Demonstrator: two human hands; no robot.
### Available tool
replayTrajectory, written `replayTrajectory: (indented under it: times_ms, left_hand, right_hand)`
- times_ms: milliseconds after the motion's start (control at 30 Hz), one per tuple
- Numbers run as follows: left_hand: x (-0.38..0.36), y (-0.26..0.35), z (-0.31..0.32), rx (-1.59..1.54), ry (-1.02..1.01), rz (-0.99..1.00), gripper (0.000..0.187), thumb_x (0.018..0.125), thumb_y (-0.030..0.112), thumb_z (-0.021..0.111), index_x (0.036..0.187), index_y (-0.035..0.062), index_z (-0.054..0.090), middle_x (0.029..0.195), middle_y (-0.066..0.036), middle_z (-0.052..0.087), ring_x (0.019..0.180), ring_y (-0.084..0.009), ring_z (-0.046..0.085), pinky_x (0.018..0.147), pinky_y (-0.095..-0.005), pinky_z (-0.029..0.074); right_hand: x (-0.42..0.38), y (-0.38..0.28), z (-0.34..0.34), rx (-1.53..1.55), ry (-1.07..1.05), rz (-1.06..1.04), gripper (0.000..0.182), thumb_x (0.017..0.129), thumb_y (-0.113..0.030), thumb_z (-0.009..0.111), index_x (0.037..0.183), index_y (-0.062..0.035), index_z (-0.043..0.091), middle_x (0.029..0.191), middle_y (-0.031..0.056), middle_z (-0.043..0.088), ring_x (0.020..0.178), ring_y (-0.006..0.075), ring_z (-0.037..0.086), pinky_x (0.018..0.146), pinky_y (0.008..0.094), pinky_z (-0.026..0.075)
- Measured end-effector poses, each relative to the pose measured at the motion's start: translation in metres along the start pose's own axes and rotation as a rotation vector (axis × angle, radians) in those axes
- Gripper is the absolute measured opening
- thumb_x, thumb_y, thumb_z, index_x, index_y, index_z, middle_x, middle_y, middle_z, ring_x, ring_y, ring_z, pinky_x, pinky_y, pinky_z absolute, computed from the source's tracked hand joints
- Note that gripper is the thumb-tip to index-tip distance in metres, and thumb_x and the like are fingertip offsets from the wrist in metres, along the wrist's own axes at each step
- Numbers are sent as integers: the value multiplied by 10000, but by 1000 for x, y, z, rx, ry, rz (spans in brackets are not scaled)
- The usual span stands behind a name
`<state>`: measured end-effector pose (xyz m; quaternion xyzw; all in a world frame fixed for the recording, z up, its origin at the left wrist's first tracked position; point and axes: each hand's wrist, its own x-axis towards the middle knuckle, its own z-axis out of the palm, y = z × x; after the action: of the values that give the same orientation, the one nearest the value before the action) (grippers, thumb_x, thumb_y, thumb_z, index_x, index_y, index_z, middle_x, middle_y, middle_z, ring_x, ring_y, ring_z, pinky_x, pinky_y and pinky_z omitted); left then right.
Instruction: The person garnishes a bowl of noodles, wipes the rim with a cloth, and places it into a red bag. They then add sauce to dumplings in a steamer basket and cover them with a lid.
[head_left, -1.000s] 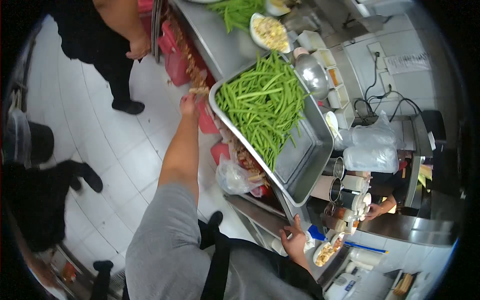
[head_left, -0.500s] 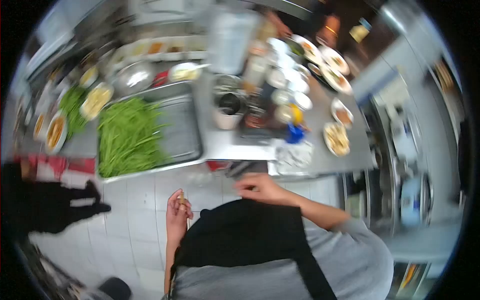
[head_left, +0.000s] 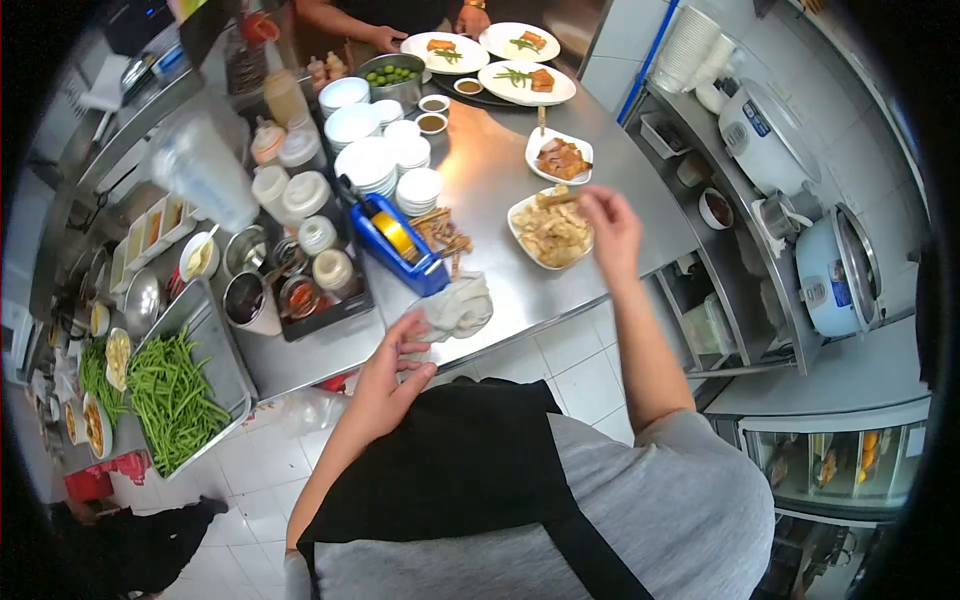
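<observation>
My right hand (head_left: pixel 612 222) is over the edge of a white bowl (head_left: pixel 518 232) of pale, flat food pieces (head_left: pixel 552 236). Its fingers are pinched together at the end of a short tan strip (head_left: pixel 560 198), which lies across the top of the food; its kind is unclear. Lower down, my left hand (head_left: pixel 385 375) is open, fingers apart, at the counter's front edge. A crumpled grey cloth (head_left: pixel 460 308) lies just beyond its fingertips. Behind the cloth stand a blue tape dispenser (head_left: pixel 395 240) and a heap of brown wooden-looking pieces (head_left: pixel 442 235).
Three plated dishes (head_left: pixel 527 84) sit at the back, near another person's hands (head_left: pixel 390 38). A dish of browned food (head_left: pixel 562 158) is behind the bowl. White cup stacks (head_left: pixel 365 165), sauce bottles (head_left: pixel 305 195) and a tray of green beans (head_left: pixel 175 400) fill the left. Rice cookers (head_left: pixel 765 135) stand right.
The view has turned and moved nearer the counter's right side. My right hand has reached forward to the bowl. My left hand, which held a small tan piece, is now open near the cloth.
</observation>
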<state>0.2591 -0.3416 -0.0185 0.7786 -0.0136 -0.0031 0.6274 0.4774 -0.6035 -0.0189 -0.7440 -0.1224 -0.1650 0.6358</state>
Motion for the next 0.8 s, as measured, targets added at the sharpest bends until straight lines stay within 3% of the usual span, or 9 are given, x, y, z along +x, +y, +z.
replayTrajectory:
  times_ms: [100, 200, 267, 300, 400, 433, 533, 633, 800]
  left_hand:
    - [38, -3, 22, 83, -107, -12, 401, 816, 62, 595, 1199, 30, 481, 1214, -116, 500, 1006, -202, 536, 803, -301, 478]
    - [68, -6, 41, 103, -140, -71, 428, 836, 30, 550, 1246, 42, 425, 1232, -90, 491, 1078, -170, 499, 868, -299, 429]
    - [80, -7, 48, 58, -106, -73, 429, 838, 71, 568, 1244, 45, 430, 1195, -102, 520, 1033, -186, 521, 840, -298, 443]
    - [84, -9, 51, 35, -90, -73, 431, 838, 91, 577, 1242, 47, 432, 1176, -108, 535, 1011, -195, 532, 826, -297, 450]
    - [90, -15, 49, -36, -77, -134, 445, 850, 99, 565, 1263, 56, 406, 1178, -104, 537, 1021, -183, 526, 848, -283, 422]
    - [89, -20, 47, -78, -63, -129, 430, 867, 104, 545, 1269, 60, 400, 1175, -94, 536, 1031, -162, 516, 857, -269, 406]
    - [83, -14, 39, -133, -15, -200, 417, 875, 50, 485, 1278, 37, 379, 1174, -86, 514, 1064, -151, 484, 914, -298, 385]
    - [70, -16, 30, -220, 58, -210, 421, 884, 65, 471, 1292, 41, 369, 1184, -87, 510, 1055, -152, 489, 914, -295, 381]
    - [36, -10, 10, -274, 151, -198, 453, 884, 89, 469, 1316, 44, 339, 1196, -94, 507, 1059, -158, 491, 904, -294, 382]
  right_hand:
    - [68, 88, -44, -226, 129, 110, 149, 809, -145, 630, 891, -21, 646, 730, 43, 645, 654, 115, 595, 625, 237, 472]
    - [91, 132, -50, -460, 71, 194, 174, 786, -179, 649, 843, -14, 652, 677, 62, 648, 626, 140, 610, 622, 267, 480]
    - [93, 152, -41, -581, 2, 176, 191, 772, -195, 658, 806, -7, 652, 666, 75, 651, 619, 163, 622, 626, 294, 487]
    - [93, 162, -38, -618, -78, 179, 281, 784, -259, 644, 901, -4, 640, 750, 112, 666, 688, 202, 639, 664, 324, 492]
    - [92, 180, -42, -475, -116, 310, 425, 813, -335, 607, 1076, -3, 576, 895, 148, 658, 799, 223, 633, 722, 333, 487]
    - [94, 188, -49, -262, -195, 536, 598, 866, -467, 500, 1257, -20, 424, 1022, 171, 617, 891, 241, 604, 795, 333, 467]
    - [87, 194, -57, 435, -387, 863, 682, 880, -563, 399, 1319, -44, 334, 1030, 156, 598, 939, 240, 576, 842, 335, 445]
    - [79, 184, -51, 442, -398, 898, 718, 875, -613, 333, 1338, -66, 300, 1013, 143, 587, 968, 230, 557, 858, 332, 436]
    - [46, 176, -30, 485, -342, 826, 689, 875, -604, 343, 1328, -86, 312, 1087, 165, 560, 1021, 253, 541, 896, 351, 424]
